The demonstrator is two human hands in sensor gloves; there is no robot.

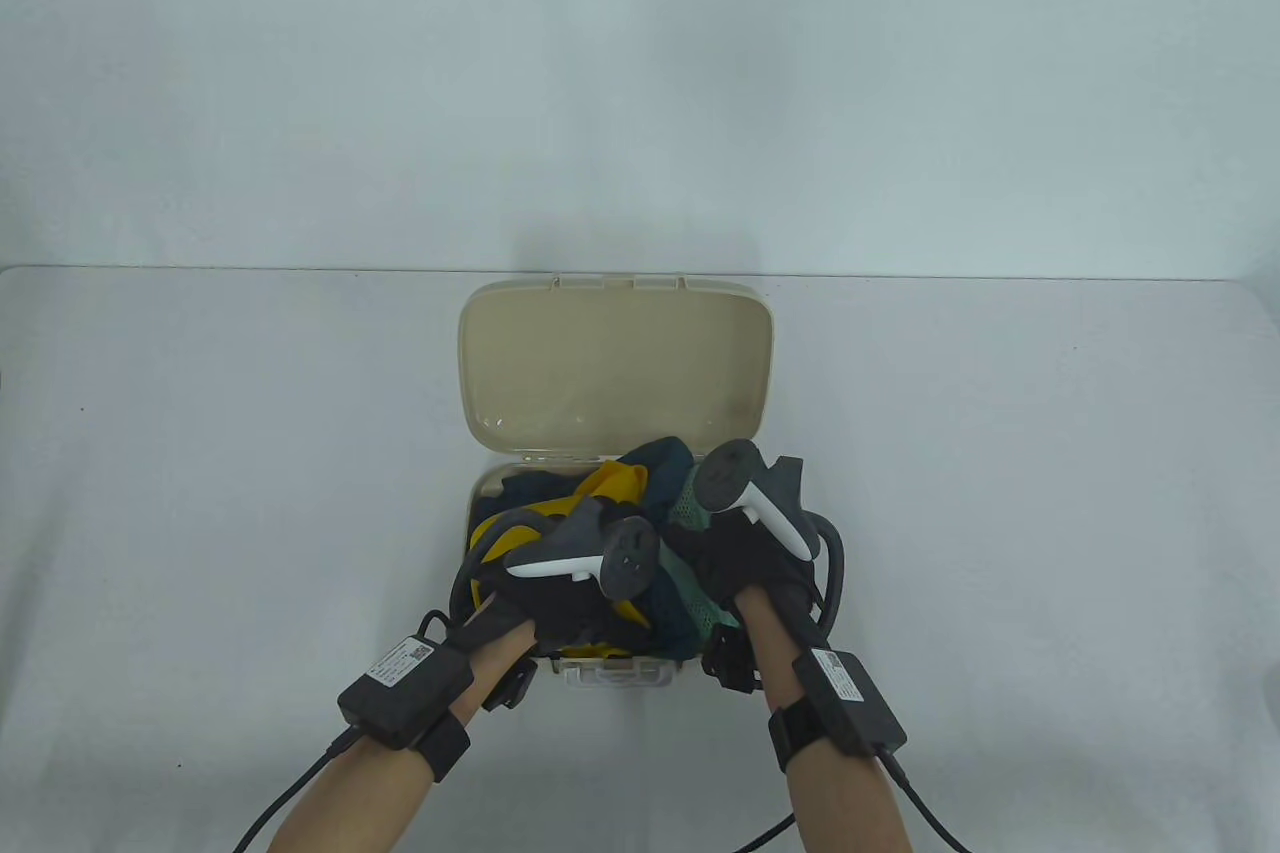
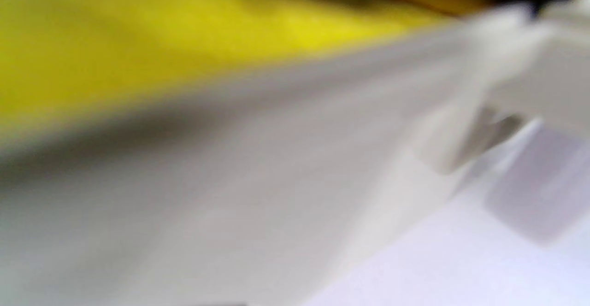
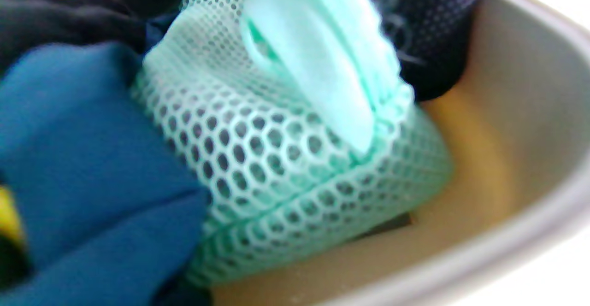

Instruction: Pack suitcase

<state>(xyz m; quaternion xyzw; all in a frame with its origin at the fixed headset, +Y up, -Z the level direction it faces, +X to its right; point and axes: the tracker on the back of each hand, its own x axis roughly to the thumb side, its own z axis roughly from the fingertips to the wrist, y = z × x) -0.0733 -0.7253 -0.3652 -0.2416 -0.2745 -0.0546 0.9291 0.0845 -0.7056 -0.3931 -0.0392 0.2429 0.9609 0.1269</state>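
A small beige suitcase (image 1: 615,363) lies open with its lid standing up at the back. Its base is heaped with clothes: a yellow garment (image 1: 610,485), dark blue cloth (image 1: 668,463) and a mint mesh garment (image 1: 690,503). My left hand (image 1: 545,608) rests on the pile at the front left, its fingers hidden under the tracker. My right hand (image 1: 745,558) is on the right side of the pile. In the right wrist view dark gloved fingers (image 3: 428,29) pinch the bunched mint mesh garment (image 3: 286,158) beside blue cloth (image 3: 87,158), inside the suitcase wall (image 3: 521,112).
The suitcase's front latch (image 1: 615,673) faces me between my wrists. The left wrist view is blurred, with yellow cloth (image 2: 161,34) above the beige outer wall (image 2: 230,204) and latch (image 2: 544,80). White tabletop (image 1: 200,493) surrounds the case; a pale wall rises behind.
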